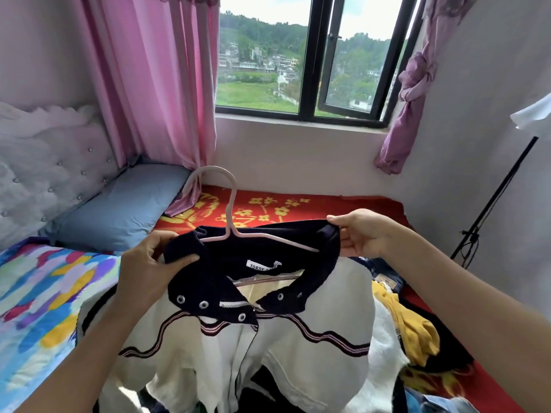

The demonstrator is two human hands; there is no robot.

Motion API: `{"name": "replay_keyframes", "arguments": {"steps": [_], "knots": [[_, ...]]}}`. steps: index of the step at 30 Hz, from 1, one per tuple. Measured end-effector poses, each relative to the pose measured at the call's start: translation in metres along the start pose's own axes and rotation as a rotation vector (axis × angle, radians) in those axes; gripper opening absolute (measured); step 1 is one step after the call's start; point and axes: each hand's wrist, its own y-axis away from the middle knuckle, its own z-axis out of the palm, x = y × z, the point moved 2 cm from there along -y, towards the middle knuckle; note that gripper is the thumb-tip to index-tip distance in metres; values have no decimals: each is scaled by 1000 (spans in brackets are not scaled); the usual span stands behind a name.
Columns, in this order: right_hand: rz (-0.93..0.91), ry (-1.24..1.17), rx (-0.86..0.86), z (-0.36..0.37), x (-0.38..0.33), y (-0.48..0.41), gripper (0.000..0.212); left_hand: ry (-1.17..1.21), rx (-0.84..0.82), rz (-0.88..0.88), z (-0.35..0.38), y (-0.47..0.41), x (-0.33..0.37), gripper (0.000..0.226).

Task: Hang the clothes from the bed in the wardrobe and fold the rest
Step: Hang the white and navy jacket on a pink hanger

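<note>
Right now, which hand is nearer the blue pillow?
Left. The left hand grips one end of the navy collar, just in front of the blue pillow; the right hand pinches its other end, well to the pillow's right.

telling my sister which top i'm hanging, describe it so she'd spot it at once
Find the bed with the red, yellow-flowered cover under the window. Over it, the left hand and right hand grip the white knit top, with a pale pink hanger inside its neck. Unlike the yellow garment beside it, it has a dark navy snap collar and wavy striped trim.
</note>
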Motion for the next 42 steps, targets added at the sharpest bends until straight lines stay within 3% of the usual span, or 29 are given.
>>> {"name": "replay_keyframes", "arguments": {"steps": [3, 7, 9, 15, 19, 24, 26, 29, 32, 33, 34, 35, 37, 39, 42], "knots": [[-57, 35, 58, 1, 5, -5, 21, 10, -2, -4, -1, -2, 1, 38], [-181, 700, 121, -4, 2, -7, 11, 44, 16, -3, -1, 6, 6, 42], [-141, 810, 77, -3, 6, -9, 18, 45, 22, -8, 0, 9, 6, 44], [-240, 798, 73, 26, -3, -17, 32, 30, 8, -14, 3, 15, 9, 55], [-371, 978, 124, 50, 6, -33, 50, 21, 24, -42, -3, 15, 2, 54], [-74, 438, -177, 35, 16, -37, 37, -5, 19, -7, -10, 19, -1, 57], [-176, 366, -79, 35, 20, -40, 32, -15, 44, -26, -11, 17, -5, 52], [-530, 381, 307, 27, 24, -43, 34, -15, 88, -55, -13, 11, -13, 40], [-996, 507, 761, 19, 21, -21, 39, -8, 106, -76, -15, 6, -14, 38], [-1177, 660, 766, 21, 21, -13, 45, -5, 113, -79, -14, 5, -13, 38], [-1273, 880, 639, 27, 24, -11, 53, 1, 121, -80, -13, 3, -12, 39], [-1215, 1117, 422, 34, 31, -13, 63, 8, 122, -81, -12, 1, -11, 39], [-839, 1427, 113, 34, 45, -24, 79, 12, 90, -73, -4, 0, -8, 39], [-706, 1490, 89, 21, 47, -33, 76, -1, 53, -63, 2, 3, -8, 38], [-809, 1515, 142, 16, 36, -29, 79, 12, 35, -51, 5, 1, -9, 36]]}}
